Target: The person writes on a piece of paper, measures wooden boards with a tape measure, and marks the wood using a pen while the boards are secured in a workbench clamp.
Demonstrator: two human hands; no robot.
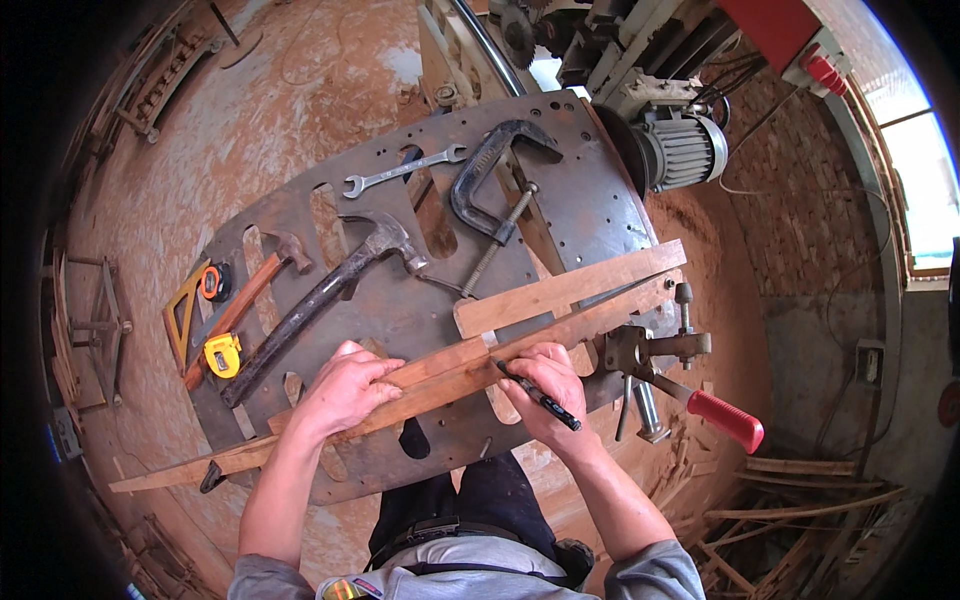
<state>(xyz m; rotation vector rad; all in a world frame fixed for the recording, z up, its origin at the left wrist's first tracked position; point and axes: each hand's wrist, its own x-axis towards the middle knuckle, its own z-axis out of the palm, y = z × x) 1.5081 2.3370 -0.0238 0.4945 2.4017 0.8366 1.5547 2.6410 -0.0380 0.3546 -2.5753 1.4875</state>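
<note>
While the left hand [345,392], fingers bent, holds the wood strips [445,388] slantwise across the worktop [400,312] and the right hand [547,385] grips a black marker [548,404] against them, weak left-hand pressure could let the strips slide, making the marker skid

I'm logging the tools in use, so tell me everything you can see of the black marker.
The black marker is slim and straight, plastic by its look, with small pale print on its barrel. The right hand holds it slanted, its front end at the long wooden strip, its rear toward the picture's lower right. Tip contact is unclear.
</note>
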